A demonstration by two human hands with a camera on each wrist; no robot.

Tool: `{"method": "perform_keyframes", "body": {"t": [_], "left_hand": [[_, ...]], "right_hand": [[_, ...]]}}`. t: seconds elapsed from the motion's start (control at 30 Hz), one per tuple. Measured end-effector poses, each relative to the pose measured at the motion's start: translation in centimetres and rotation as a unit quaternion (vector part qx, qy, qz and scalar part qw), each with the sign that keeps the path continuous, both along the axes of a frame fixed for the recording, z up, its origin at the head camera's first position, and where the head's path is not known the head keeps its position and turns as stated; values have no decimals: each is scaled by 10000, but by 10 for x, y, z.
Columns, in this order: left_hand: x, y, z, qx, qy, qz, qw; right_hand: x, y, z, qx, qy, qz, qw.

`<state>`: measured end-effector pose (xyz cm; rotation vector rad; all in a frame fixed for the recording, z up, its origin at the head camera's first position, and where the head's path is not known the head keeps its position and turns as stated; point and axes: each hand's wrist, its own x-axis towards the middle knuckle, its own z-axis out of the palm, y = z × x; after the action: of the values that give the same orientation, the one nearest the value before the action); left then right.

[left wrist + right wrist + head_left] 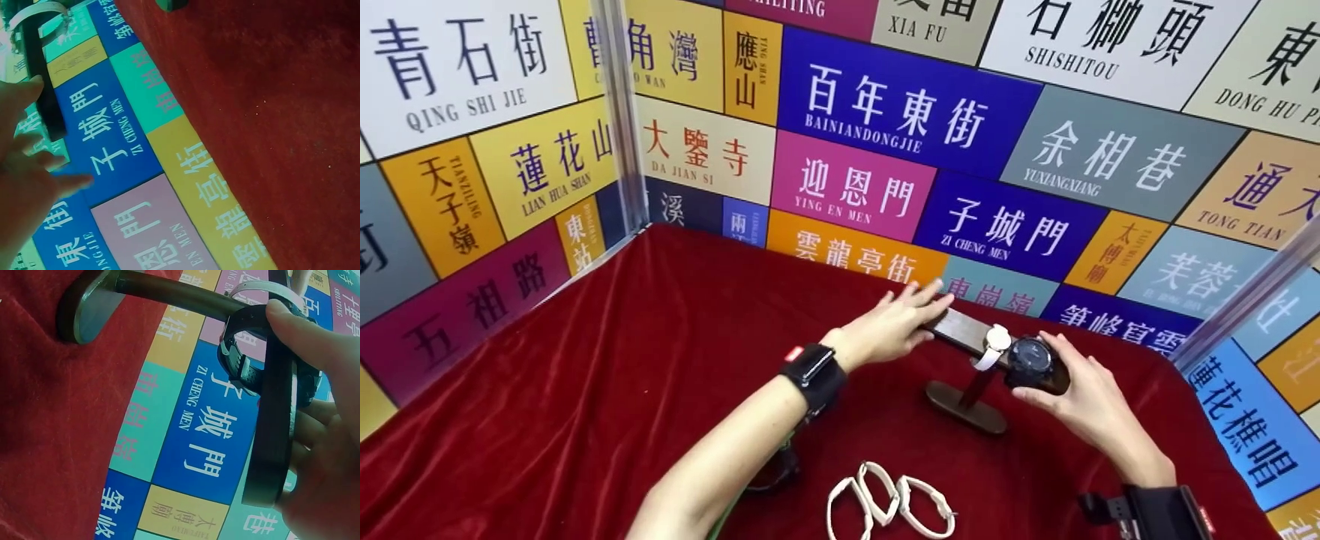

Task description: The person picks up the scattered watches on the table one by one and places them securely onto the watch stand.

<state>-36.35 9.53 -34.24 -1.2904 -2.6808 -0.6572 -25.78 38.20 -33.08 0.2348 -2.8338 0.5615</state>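
A dark T-shaped watch stand [960, 327] stands on the red cloth, its crossbar raised on a post above an oval base [966, 409]. A white-strapped wristwatch [997, 340] hangs round the bar near the post. Beside it is a black wristwatch [1030, 361] with a large dark dial. My right hand [1091, 390] grips this black watch at the bar's right end; the right wrist view shows the thumb on its strap [247, 320] and fingers behind the bar [267, 455]. My left hand [889, 326], fingers spread and extended, is at the bar's left end.
Three white looped bands [924, 487] lie on the red cloth [585, 390] in front. A dark object [775, 471] is partly hidden by the left forearm. Colourful panels with street names [847, 180] rise behind, joined by a clear corner post [622, 127].
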Motion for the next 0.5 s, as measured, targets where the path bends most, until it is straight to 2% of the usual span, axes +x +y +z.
{"method": "perform_keyframes", "body": {"t": [0.07,0.13,0.27,0.37,0.5], "left_hand": [[4,-9,2,-69,-6,176,9998],[9,-22,4,-160,63,327,9993],[24,-56,5,-567,161,583,9966],[39,-86,0,-877,77,719,9935],[63,-124,-15,-1004,-59,848,9913]], "right_hand": [[1,-2,0,-47,-61,74,9999],[4,-4,0,-87,63,176,9998],[21,-5,-1,-96,712,317,9969],[41,-4,-8,-60,1099,309,9934],[67,1,-24,19,1212,331,9921]]}}
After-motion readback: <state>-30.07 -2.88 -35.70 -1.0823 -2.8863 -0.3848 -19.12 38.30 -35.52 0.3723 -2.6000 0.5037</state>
